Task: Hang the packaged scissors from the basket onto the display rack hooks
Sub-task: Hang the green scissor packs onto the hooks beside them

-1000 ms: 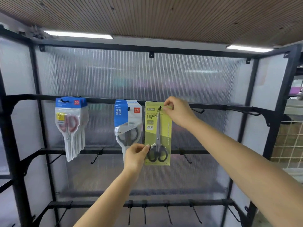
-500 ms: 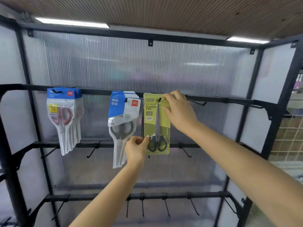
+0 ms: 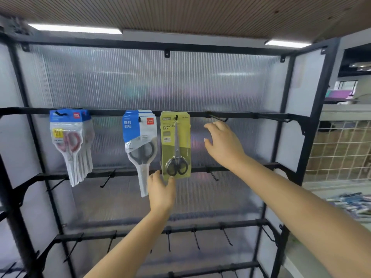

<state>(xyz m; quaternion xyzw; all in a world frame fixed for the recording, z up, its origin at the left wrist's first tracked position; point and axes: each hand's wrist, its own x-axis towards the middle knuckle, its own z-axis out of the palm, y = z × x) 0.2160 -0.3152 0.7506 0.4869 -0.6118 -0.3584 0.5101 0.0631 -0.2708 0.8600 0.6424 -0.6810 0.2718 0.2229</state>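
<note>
A green-carded pack of black-handled scissors (image 3: 175,145) hangs from a hook on the top rail of the black display rack (image 3: 241,115). My left hand (image 3: 161,190) is just below the pack, fingertips touching its bottom edge, fingers relaxed. To the right of the pack, my right hand (image 3: 223,144) floats free of it with fingers spread, holding nothing. Blue-topped packs of grey-handled scissors (image 3: 140,141) hang on the neighbouring hook to the left. Further left hangs a bunch of red-handled scissors packs (image 3: 70,143). The basket is out of view.
Bare hooks (image 3: 217,118) stick out of the top rail to the right, and more line the middle rail (image 3: 108,176) and lower rail (image 3: 195,239). A wire-mesh panel (image 3: 339,149) stands at the right, with blurred packaged goods (image 3: 349,203) below it.
My right hand has let go of the green pack's top and moved right, opening. My left hand has dropped from pinching the pack's lower left edge to just touching its bottom.
</note>
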